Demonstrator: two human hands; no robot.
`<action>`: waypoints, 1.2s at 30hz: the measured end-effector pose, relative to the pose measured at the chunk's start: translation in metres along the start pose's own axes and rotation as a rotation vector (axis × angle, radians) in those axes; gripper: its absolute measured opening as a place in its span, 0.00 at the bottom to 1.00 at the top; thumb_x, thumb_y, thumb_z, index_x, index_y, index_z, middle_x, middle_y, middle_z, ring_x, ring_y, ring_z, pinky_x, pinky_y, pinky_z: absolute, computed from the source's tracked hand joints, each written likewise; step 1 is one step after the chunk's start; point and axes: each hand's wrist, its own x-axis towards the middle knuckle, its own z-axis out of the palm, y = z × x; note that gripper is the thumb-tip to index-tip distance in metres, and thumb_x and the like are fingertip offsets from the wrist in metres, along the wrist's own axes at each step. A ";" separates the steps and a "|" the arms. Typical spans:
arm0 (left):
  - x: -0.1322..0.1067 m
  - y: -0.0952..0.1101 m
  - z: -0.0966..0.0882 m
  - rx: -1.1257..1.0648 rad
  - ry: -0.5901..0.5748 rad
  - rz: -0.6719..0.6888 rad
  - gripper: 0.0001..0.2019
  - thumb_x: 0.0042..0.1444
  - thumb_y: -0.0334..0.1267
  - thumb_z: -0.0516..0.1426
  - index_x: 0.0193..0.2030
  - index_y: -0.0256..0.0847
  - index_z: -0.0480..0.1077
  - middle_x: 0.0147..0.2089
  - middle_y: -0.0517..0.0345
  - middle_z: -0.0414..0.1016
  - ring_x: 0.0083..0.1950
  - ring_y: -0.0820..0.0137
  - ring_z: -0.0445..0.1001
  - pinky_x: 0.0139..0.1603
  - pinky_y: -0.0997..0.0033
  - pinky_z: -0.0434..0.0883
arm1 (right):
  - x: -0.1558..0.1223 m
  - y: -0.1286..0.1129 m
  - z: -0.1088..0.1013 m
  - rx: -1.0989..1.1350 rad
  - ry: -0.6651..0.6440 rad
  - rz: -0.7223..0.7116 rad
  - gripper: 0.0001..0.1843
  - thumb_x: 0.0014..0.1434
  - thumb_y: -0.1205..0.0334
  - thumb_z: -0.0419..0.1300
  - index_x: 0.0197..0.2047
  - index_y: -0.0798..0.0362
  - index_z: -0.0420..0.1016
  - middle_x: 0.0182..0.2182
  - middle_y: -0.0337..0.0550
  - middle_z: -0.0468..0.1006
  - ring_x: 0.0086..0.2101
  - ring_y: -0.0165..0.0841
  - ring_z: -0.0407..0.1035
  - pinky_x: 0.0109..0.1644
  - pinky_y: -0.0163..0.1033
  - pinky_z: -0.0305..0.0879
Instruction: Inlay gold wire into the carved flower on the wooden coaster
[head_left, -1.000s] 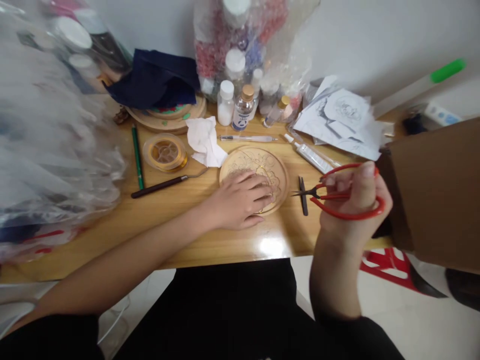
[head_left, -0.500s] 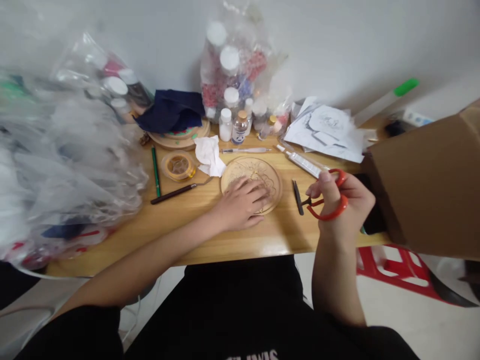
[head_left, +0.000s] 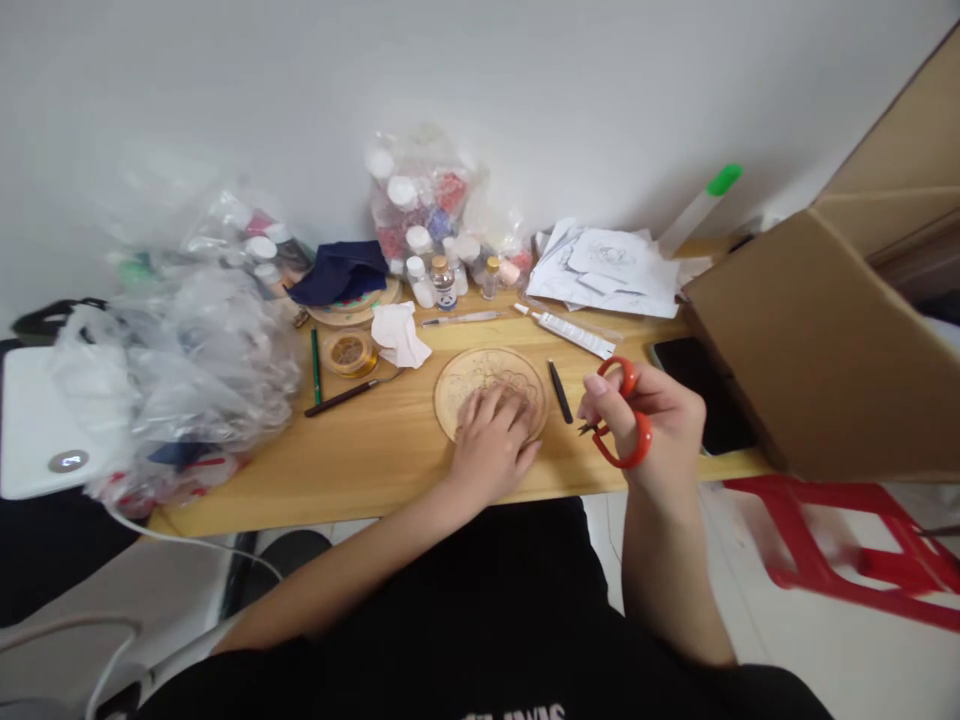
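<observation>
My left hand [head_left: 491, 450] lies flat on a round pale-wood disc [head_left: 454, 385], its fingers spread over the near half. Thin curling lines, like a flower pattern, show on the disc; whether they are drawn or wire I cannot tell. Small scissors [head_left: 643, 440] with orange-red handles are in my right hand [head_left: 664, 425], held above the table to the right of the disc. Their short dark blades point left, towards black tweezers [head_left: 560, 391] lying on the wood. Part of the disc is hidden under my left fingers.
Left of the disc lie a dark-handled hook tool [head_left: 345, 397], a green pencil [head_left: 316, 367], a spool of golden wire [head_left: 351, 354] and a crumpled tissue [head_left: 400, 333]. Bottles [head_left: 444, 285], a glue tube [head_left: 574, 333] and papers [head_left: 607, 265] sit behind. A cardboard box [head_left: 817, 350] and phone [head_left: 701, 390] flank the right.
The view has shifted, showing more wall and box. My left hand sits a little nearer the disc's front edge. My right hand still grips the scissors, with the blade tips now visible.
</observation>
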 end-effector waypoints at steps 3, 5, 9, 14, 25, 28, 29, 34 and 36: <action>0.000 0.023 0.004 0.034 -0.028 -0.103 0.22 0.63 0.42 0.55 0.62 0.35 0.66 0.64 0.43 0.68 0.69 0.47 0.58 0.67 0.37 0.58 | -0.004 0.000 -0.008 0.067 0.021 0.008 0.17 0.54 0.56 0.67 0.21 0.53 0.68 0.17 0.32 0.69 0.20 0.25 0.64 0.25 0.33 0.63; -0.001 0.035 0.006 0.062 -0.041 -0.164 0.24 0.64 0.43 0.54 0.64 0.33 0.64 0.66 0.41 0.66 0.70 0.45 0.56 0.67 0.32 0.56 | -0.006 0.000 -0.013 0.104 0.035 0.007 0.17 0.55 0.56 0.67 0.21 0.53 0.67 0.17 0.32 0.68 0.20 0.25 0.64 0.25 0.33 0.63; -0.001 0.045 0.008 0.106 -0.034 -0.229 0.27 0.64 0.46 0.53 0.65 0.31 0.62 0.66 0.38 0.64 0.71 0.42 0.54 0.66 0.29 0.53 | -0.009 0.001 -0.018 0.127 0.078 -0.015 0.17 0.55 0.56 0.67 0.21 0.53 0.68 0.16 0.33 0.68 0.19 0.25 0.63 0.24 0.33 0.62; 0.000 0.039 0.001 0.118 -0.034 -0.175 0.25 0.63 0.47 0.55 0.63 0.35 0.64 0.64 0.40 0.67 0.68 0.43 0.58 0.67 0.33 0.53 | -0.017 0.007 -0.018 0.151 0.132 0.026 0.17 0.54 0.56 0.67 0.20 0.52 0.67 0.17 0.33 0.68 0.19 0.25 0.62 0.24 0.34 0.61; 0.021 0.011 -0.029 0.041 -0.220 -0.048 0.22 0.61 0.48 0.57 0.57 0.36 0.69 0.57 0.43 0.70 0.62 0.50 0.63 0.65 0.41 0.57 | -0.020 0.020 -0.007 0.158 0.275 0.024 0.17 0.55 0.58 0.66 0.20 0.52 0.67 0.15 0.34 0.67 0.18 0.27 0.62 0.23 0.36 0.62; 0.029 -0.006 -0.039 -0.045 -0.286 0.008 0.20 0.62 0.46 0.56 0.56 0.36 0.69 0.56 0.45 0.72 0.59 0.55 0.68 0.64 0.47 0.61 | -0.021 0.021 -0.004 0.139 0.333 0.038 0.17 0.55 0.58 0.66 0.20 0.51 0.66 0.14 0.34 0.66 0.17 0.27 0.62 0.22 0.37 0.63; 0.031 -0.012 -0.042 -0.069 -0.297 0.031 0.19 0.63 0.45 0.55 0.56 0.36 0.69 0.56 0.46 0.72 0.58 0.56 0.68 0.64 0.50 0.63 | -0.022 0.020 -0.003 0.130 0.351 0.044 0.17 0.54 0.58 0.66 0.20 0.51 0.66 0.14 0.33 0.65 0.17 0.27 0.62 0.22 0.37 0.63; 0.026 -0.029 -0.045 0.002 -0.287 0.199 0.25 0.64 0.47 0.53 0.60 0.30 0.66 0.64 0.37 0.66 0.66 0.50 0.63 0.67 0.47 0.58 | -0.026 0.018 0.002 0.058 0.447 0.055 0.15 0.55 0.61 0.65 0.20 0.51 0.67 0.15 0.33 0.66 0.17 0.28 0.63 0.22 0.38 0.61; 0.020 -0.028 -0.039 0.052 -0.281 0.276 0.29 0.64 0.51 0.53 0.64 0.31 0.63 0.68 0.34 0.60 0.70 0.47 0.57 0.68 0.44 0.55 | -0.025 0.018 0.006 0.030 0.469 0.009 0.14 0.55 0.62 0.65 0.21 0.51 0.66 0.15 0.32 0.66 0.16 0.28 0.63 0.20 0.39 0.61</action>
